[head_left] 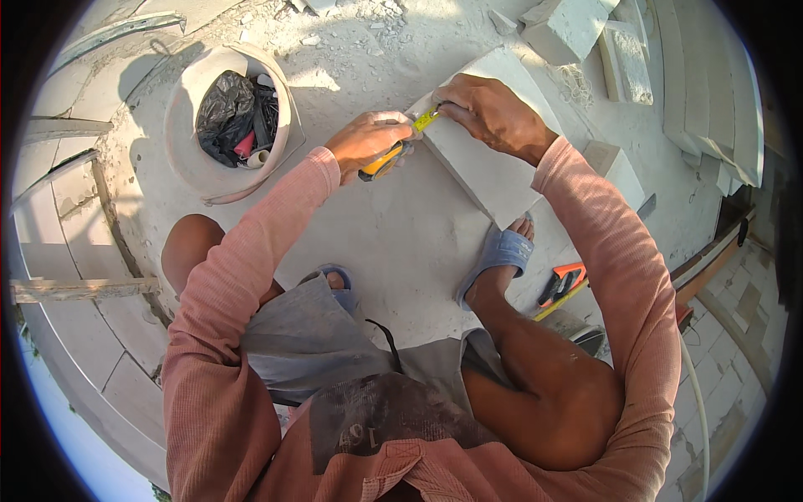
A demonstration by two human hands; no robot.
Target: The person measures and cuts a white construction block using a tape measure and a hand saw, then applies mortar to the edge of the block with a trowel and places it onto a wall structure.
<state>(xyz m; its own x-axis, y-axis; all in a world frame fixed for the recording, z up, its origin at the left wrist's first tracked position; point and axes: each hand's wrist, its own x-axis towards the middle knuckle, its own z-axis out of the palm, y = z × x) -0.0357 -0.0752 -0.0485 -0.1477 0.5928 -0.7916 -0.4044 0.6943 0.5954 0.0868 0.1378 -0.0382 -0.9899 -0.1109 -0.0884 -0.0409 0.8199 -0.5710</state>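
Observation:
A tape measure with a yellow and black case is in my left hand, its fingers closed around it. From the case a short length of yellow blade runs up to my right hand, which pinches the blade's end. Both hands are over the upper left edge of a large pale block that lies on the floor. My right hand rests at the block's upper part, while my left is just beside its corner. The right fingertips are partly hidden behind the hand.
To the left stands a round bucket with a black plastic bag inside. More pale blocks lie at the upper right. An orange-handled tool is by my sandalled right foot. Block walls border the left.

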